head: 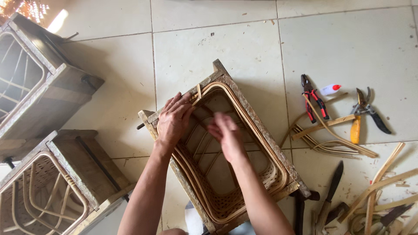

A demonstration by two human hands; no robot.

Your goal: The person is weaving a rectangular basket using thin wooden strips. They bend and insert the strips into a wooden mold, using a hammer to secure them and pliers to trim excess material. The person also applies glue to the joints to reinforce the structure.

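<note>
Frame: a wooden frame [261,126] with rough, pale-flecked boards stands on the tiled floor [348,48] in the middle of the view, its open side facing up, one corner turned to the far side.
Rattan lining: inside the frame, bent rattan strips [257,130] follow the inner edge, and a woven rattan panel [226,204] shows at the near end.
Left hand: the left hand [173,119] lies flat on the far-left rail of the frame, fingers stretched and close together, pressing on the wood and a strip end; it does not grip anything.
Right hand: the right hand [225,132] is over the opening of the frame, blurred; I cannot tell how far it is open or if it holds something.
Tools on the right: red-and-black pliers [313,102], yellow-handled pruning shears [363,115] and a small white tube with red cap [331,89] lie well apart from the frame.
Loose material: cut rattan strips [335,139] lie between the frame and the shears; a knife [332,191] lies nearer, at the right.
Other frames: two similar wooden frames [65,174] stand at the left.
</note>
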